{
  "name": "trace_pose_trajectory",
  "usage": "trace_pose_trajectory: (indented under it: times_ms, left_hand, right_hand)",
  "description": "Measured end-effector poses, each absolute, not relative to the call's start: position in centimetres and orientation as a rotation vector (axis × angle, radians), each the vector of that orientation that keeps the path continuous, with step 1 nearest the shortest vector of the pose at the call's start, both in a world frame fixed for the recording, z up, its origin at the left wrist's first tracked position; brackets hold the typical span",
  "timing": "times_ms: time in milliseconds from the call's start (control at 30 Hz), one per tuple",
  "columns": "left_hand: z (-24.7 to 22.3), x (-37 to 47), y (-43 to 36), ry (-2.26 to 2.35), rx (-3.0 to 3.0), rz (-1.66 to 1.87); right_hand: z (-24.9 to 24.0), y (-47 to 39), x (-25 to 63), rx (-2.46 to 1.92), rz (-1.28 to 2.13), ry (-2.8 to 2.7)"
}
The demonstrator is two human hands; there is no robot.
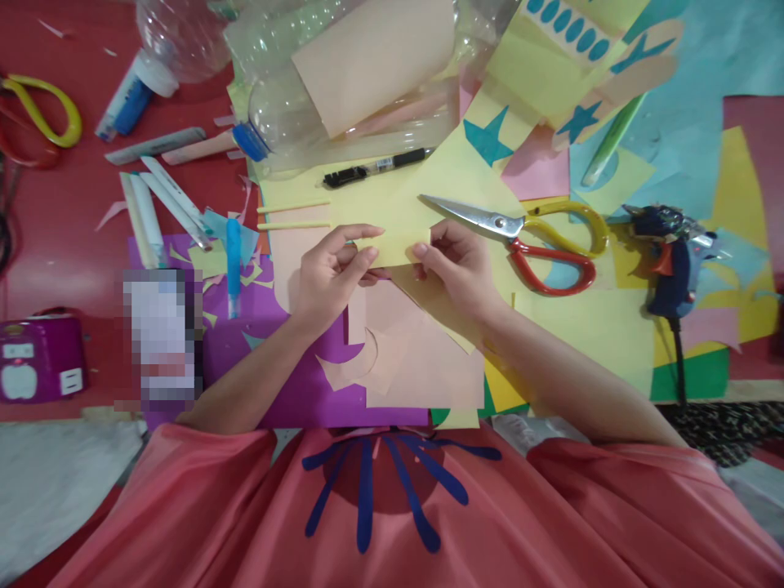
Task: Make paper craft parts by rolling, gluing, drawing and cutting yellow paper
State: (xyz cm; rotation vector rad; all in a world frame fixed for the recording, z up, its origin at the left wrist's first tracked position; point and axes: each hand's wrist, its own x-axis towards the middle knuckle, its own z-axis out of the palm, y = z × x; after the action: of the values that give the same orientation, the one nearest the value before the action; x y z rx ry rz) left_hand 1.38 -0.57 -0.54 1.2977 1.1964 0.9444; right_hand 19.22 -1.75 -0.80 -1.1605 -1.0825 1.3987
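Between my two hands is a small yellow piece of paper (398, 247), held up over the paper-covered table. My left hand (336, 269) pinches its left end between thumb and fingers. At the right end, my right hand (458, 263) grips it the same way. Scissors (505, 224) with one yellow and one red handle lie just right of my right hand, blades pointing left. A black pen (376, 167) rests beyond the hands. Two thin yellow strips (294, 214) lie near my left hand. Under my forearms are peach paper sheets (429, 359) and offcuts.
A blue glue gun (670, 269) lies at the right with its cord toward me. Clear plastic bottles (294, 114) stand along the back. Markers (147, 212), a blurred phone-like object (160, 339) and a purple box (42, 359) are at left. More scissors (46, 114) lie far left.
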Motion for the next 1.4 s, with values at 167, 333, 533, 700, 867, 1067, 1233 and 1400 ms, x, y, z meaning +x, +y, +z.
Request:
trace_pose_trajectory:
  times_ms: [167,333,533,700,867,1067,1233,1400]
  left_hand:
    - [-0.5,1.38,-0.5,1.203,1.282,0.94]
    - [-0.55,1.31,-0.42,1.184,1.286,0.954]
    - [-0.51,1.32,-0.4,1.194,1.292,0.935]
    - [-0.73,1.21,-0.39,1.16,1.313,0.948]
    - [-1.2,1.05,-0.32,1.109,1.376,0.969]
    - [-1.19,1.14,-0.2,1.075,1.379,0.987]
    - [-1.17,1.12,-0.1,1.064,1.374,1.022]
    - [-1.05,1.06,0.0,1.095,1.407,1.073]
  right_hand:
    - [-0.81,-1.67,19.36,-1.154,1.357,-1.051]
    - [-0.61,-1.69,19.36,-1.134,1.339,-1.041]
    - [-0.4,-1.63,19.42,-1.172,1.342,-1.06]
    - [-0.36,-1.63,19.47,-1.159,1.347,-1.062]
    - [-0.65,-1.55,19.47,-1.133,1.329,-1.066]
    - [-0.82,-1.48,19.56,-1.124,1.324,-1.073]
    - [-0.87,-1.51,19.6,-1.13,1.331,-1.087]
    - [-0.89,-1.48,19.55,-1.16,1.36,-1.167]
